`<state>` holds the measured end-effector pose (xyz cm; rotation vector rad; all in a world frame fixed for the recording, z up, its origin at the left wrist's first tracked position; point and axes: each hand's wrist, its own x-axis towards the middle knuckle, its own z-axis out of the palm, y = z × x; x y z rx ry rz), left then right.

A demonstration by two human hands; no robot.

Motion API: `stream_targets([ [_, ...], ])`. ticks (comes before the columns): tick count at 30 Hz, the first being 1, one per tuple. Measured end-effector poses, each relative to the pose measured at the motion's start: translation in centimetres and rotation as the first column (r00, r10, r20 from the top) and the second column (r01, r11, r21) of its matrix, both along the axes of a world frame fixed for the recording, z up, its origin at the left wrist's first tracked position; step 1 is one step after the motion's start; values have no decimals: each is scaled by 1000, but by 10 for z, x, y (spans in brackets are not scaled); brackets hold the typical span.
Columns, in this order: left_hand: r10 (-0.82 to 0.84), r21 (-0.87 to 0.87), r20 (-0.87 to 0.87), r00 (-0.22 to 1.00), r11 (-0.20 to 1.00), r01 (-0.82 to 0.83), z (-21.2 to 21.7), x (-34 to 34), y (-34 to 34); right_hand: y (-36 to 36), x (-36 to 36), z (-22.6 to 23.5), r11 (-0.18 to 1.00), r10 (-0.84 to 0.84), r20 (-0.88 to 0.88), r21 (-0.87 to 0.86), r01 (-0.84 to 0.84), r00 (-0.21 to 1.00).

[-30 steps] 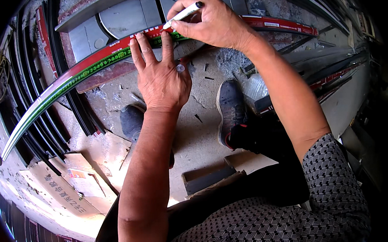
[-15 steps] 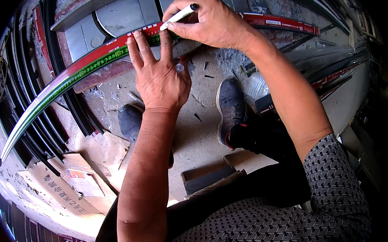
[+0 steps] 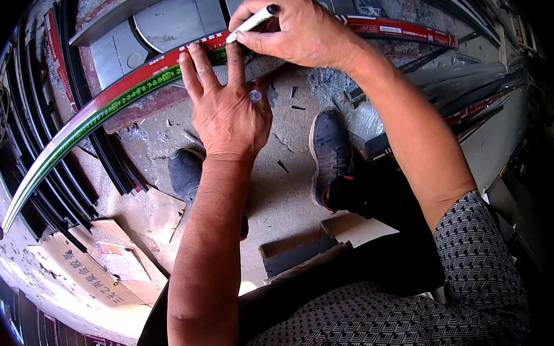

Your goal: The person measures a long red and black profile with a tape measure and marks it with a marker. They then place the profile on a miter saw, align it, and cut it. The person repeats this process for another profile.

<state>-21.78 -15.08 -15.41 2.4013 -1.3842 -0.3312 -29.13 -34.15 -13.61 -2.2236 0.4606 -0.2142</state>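
A long red-faced strip (image 3: 126,77) runs crosswise over a grey metal machine bed (image 3: 177,24), with a green tape measure (image 3: 136,93) laid along its near edge. My left hand (image 3: 230,121) lies with three fingers stretched and spread over the tape and strip; its thumb is hidden. A small translucent round piece (image 3: 256,96) shows at that hand's thumb side; I cannot tell how it is held. Just right of those fingertips, my right hand (image 3: 309,32) pinches a white marker pen (image 3: 255,21) with a black end, its tip down at the strip.
Several dark long profiles (image 3: 45,125) lie at the left, and more dark strips (image 3: 471,101) with plastic wrap at the right. Flattened cardboard (image 3: 85,273) rests at the lower left. My shoes (image 3: 330,147) stand on the floor, near an open cardboard box (image 3: 295,252).
Both hands and the pen tip have shifted very slightly to the left along the strip. Otherwise the scene stays the same.
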Motion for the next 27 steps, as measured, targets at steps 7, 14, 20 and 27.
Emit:
stream_targets([
  [7,-7,0,15,1000,1000,7,-1,0,1,2,-1,-2,1000,2,-4,-7,-2,1000],
  [14,-25,25,24,999,999,25,2,1,0,1,0,0,1000,-3,3,-28,3,1000],
  [20,-23,30,39,999,999,21,0,1,0,1,0,-2,1000,2,3,-22,-2,1000],
  [27,-1,5,2,1000,1000,1,0,0,0,1,0,-3,1000,-3,9,3,3,1000],
])
